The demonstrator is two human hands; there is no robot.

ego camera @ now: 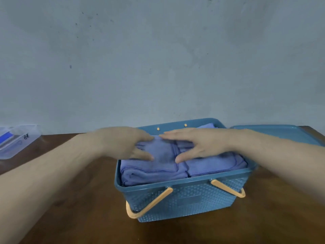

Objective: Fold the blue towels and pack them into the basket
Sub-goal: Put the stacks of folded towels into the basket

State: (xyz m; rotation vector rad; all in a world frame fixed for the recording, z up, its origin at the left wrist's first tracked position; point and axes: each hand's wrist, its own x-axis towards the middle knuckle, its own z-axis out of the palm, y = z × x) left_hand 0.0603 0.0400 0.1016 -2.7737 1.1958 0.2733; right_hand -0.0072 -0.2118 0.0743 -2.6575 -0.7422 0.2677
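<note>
A clear plastic box (15, 140) with something blue inside was seen at the far left edge of the brown wooden table (84, 205), well apart from everything else. A grey wall was seen behind.

The left hand (125, 142) was laid flat on the folded blue towels (158, 166), fingers straight and spread, thumb stretched toward the near side; nothing was gripped. The towels were pressed under the palm and fingers.

The towels were packed inside the blue basket (186, 199), in two stacks side by side, filling it up to about the rim. More folded towel was visible at the far side, near the back wall. The basket was stood on the table, right of centre. Its orange handle (149, 203) was folded down against the near perforated wall; two orange pegs were seen on the far rim.

The right hand (200, 145) was laid flat on the towels as well, fingers extended toward the left hand, fingertips nearly meeting it, thumb pointed to the near side. Nothing was grasped.

A blue lid (281, 133) was lying just beside the basket on its right, at the table's far right edge.
</note>
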